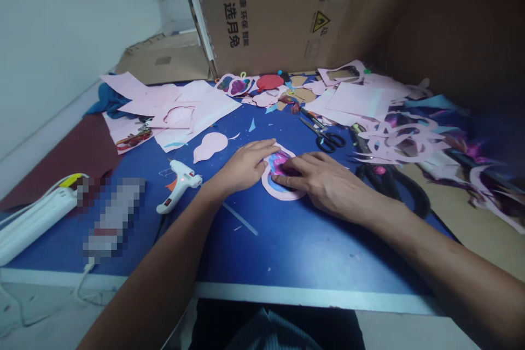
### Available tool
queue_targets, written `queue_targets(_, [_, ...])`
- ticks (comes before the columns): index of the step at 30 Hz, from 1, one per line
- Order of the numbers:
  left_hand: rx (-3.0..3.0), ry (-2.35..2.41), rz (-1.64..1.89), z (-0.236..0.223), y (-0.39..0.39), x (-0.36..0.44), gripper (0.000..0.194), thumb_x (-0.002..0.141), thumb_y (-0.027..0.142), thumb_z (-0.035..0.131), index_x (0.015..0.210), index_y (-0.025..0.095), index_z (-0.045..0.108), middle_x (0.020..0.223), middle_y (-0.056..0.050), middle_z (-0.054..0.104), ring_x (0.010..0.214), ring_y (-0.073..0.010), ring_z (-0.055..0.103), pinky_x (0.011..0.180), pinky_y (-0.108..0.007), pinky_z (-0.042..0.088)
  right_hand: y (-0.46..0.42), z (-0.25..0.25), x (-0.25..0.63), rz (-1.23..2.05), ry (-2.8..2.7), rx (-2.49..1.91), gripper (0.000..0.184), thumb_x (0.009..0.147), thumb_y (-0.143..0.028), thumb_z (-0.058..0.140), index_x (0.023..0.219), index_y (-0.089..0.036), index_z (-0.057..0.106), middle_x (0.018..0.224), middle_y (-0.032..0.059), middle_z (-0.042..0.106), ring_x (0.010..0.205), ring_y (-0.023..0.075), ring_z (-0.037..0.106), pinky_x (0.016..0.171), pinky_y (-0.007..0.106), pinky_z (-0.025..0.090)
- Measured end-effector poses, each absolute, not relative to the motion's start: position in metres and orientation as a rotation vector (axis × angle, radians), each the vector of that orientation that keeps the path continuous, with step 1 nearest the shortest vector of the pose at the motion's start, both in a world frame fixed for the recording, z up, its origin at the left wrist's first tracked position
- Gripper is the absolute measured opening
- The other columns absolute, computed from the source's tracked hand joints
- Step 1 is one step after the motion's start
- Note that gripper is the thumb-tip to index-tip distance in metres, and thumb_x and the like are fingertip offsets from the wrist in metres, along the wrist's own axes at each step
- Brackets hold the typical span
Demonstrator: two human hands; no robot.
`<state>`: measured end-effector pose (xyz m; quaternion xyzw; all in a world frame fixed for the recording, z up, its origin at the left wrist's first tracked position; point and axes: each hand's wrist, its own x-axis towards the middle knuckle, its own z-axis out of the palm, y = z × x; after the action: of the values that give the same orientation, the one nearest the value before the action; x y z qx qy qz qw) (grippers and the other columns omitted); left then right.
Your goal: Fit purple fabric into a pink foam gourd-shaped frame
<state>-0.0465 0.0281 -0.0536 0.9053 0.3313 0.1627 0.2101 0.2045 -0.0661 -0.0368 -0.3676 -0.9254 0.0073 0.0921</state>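
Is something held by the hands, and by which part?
The left hand touches the cutout at its upper-left rim, the right hand its coloured middle. Whether they grip or only press, I cannot tell.

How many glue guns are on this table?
1: the white glue gun lies on the blue tabletop, left of the left hand. Others may be hidden under the paper scraps.

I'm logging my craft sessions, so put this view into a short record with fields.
Left hand: at the edge of a rounded, pink-rimmed, blue-and-purple piece
Right hand: fingers on that piece's coloured middle
Left side: white plastic glue gun
Beyond hands: black-handled metal scissors; pale pink, leaf-shaped cutout
Surface: blue tabletop
Background: large brown cardboard box
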Motion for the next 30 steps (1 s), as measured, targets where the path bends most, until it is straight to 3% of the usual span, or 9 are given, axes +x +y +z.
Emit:
queue_targets(10, [2.527,0.966,0.421,-0.043,0.031,-0.059,0.060,0.100,0.014,0.056,0.159,0.026,0.063,0.173,-0.005,0.054,0.163,-0.0251,0.047,0.137,-0.053,0.036,-0.067,-0.035,0.203,0.033,-2.741,-1.105,0.047,0.111,-0.015,0.057,0.155,-0.027,0.069,0.145,0.0157,0.071,0.126,0.0327,0.066,0.103,0.048,0.045])
queue_targets(18, [2.550,0.882,0.236,-0.038,0.031,-0.061,0.061,0.105,0.020,0.053,0.165,0.028,0.056,0.178,-0.002,0.046,0.170,-0.0246,0.035,0.140,-0.053,0.028,-0.066,-0.037,0.205,0.019,-2.730,-1.087,0.051,0.108,-0.011,0.058,0.156,-0.028,0.068,0.144,0.0160,0.072,0.126,0.0320,0.066,0.103,0.048,0.046])
queue_targets(30, [2.558,0.936,0.161,-0.045,0.031,-0.058,0.060,0.108,0.029,0.050,0.167,0.032,0.053,0.181,0.000,0.042,0.171,-0.0276,0.032,0.140,-0.053,0.023,-0.068,-0.036,0.204,0.009,-2.720,-1.085,0.050,0.108,-0.011,0.059,0.154,-0.027,0.070,0.142,0.0162,0.072,0.126,0.0329,0.067,0.106,0.051,0.047])
